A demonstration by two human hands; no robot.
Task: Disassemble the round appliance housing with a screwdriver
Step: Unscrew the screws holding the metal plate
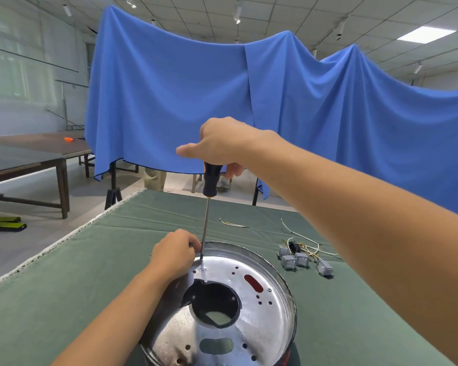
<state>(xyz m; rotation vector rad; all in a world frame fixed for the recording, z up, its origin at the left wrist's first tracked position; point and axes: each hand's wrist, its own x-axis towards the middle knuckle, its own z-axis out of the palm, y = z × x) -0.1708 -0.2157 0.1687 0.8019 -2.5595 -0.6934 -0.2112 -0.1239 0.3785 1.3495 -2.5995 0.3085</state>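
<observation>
Right hand (222, 143) is gripping the screwdriver (209, 191) handle, holding it upright with the tip touching the far-left rim of the round metal housing (265, 307). Left hand (173, 256) is pinching the shaft near the tip, resting on that rim. Housing is sitting on the green table (64, 273), with grey clips and wires (299, 256) lying right of it.

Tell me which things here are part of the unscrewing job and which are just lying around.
In use: screwdriver in right hand; round housing, left hand at its rim.

Lying about: loose wires, grey blocks, green cloth.
</observation>
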